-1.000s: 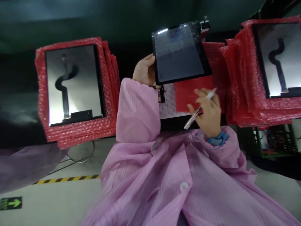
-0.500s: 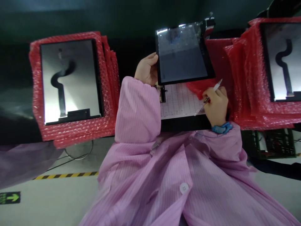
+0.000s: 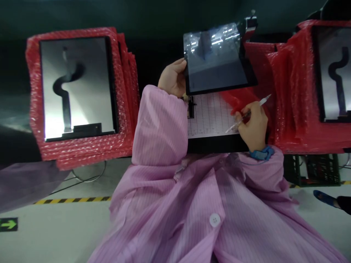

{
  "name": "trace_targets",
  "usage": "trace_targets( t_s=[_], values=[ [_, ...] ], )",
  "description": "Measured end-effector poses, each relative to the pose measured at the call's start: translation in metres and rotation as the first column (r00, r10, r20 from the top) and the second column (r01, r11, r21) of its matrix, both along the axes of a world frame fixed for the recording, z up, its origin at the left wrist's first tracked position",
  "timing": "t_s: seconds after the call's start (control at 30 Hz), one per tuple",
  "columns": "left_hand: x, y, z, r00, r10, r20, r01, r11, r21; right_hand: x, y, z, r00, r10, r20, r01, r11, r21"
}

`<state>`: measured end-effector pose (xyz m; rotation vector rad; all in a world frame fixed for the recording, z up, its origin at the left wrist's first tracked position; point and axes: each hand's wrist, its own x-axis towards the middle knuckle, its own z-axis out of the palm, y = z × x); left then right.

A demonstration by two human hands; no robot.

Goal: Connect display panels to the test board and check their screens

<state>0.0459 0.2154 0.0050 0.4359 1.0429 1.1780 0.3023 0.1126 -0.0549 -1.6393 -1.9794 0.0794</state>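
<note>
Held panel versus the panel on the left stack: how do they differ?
The held panel is gripped by the left hand; the stacked panel lies on red bubble wrap. The held panel's face looks dark; the stacked panel's looks silvery, with a curved dark shape. Both look rectangular and reflective.

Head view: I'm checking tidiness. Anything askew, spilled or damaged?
Slightly askew: the red plastic sheet lies crumpled over part of the ruled paper form, and the left red bubble-wrap stack has uneven layers. No spill or obvious damage shows.
</note>
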Motion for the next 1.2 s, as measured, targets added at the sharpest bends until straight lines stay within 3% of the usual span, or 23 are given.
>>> trace_targets(
  t_s=[0.23, 0.4, 0.5, 0.57, 0.67, 0.73, 0.8, 1.03, 1.2],
  values=[
    [-0.001, 0.002, -0.008, 0.999, -0.036, -0.028, 0.038, 0.998, 0.057, -0.006, -0.01, 0.008, 0.999, 0.033, -0.026, -0.033, 0.999, 0.0],
    [0.003, 0.002, -0.003, 1.0, -0.018, -0.005, 0.018, 0.999, 0.042, -0.016, -0.02, 0.013, 0.998, 0.054, -0.012, -0.053, 0.997, 0.051],
    [0.005, 0.002, 0.0, 1.0, -0.02, -0.002, 0.02, 1.0, 0.002, -0.026, -0.033, 0.013, 0.987, 0.109, -0.115, -0.101, 0.992, 0.074],
    [0.005, 0.002, 0.0, 1.0, -0.022, 0.0, 0.022, 1.0, -0.02, -0.034, -0.042, 0.013, 0.931, 0.189, -0.313, -0.176, 0.982, 0.068],
    [0.006, 0.0, 0.0, 1.0, -0.023, 0.02, 0.023, 0.999, -0.029, -0.045, -0.05, 0.012, 0.76, 0.311, -0.571, -0.378, 0.926, 0.001],
    [0.007, -0.001, 0.001, 0.999, -0.013, 0.049, 0.014, 0.999, -0.03, -0.051, -0.047, 0.013, 0.718, 0.377, -0.585, -0.505, 0.861, -0.065],
    [0.008, -0.003, 0.003, 0.997, 0.011, 0.076, -0.009, 0.999, -0.033, -0.053, -0.04, 0.014, 0.729, 0.419, -0.542, -0.552, 0.828, -0.102],
    [0.011, -0.002, 0.006, 0.994, 0.042, 0.099, -0.038, 0.998, -0.046, -0.048, -0.03, 0.014, 0.757, 0.273, -0.594, -0.43, 0.892, -0.138],
    [0.009, 0.001, 0.001, 0.993, 0.047, 0.11, -0.041, 0.997, -0.059, -0.051, -0.035, 0.007, 0.789, 0.082, -0.609, -0.24, 0.953, -0.183]
  ],
)
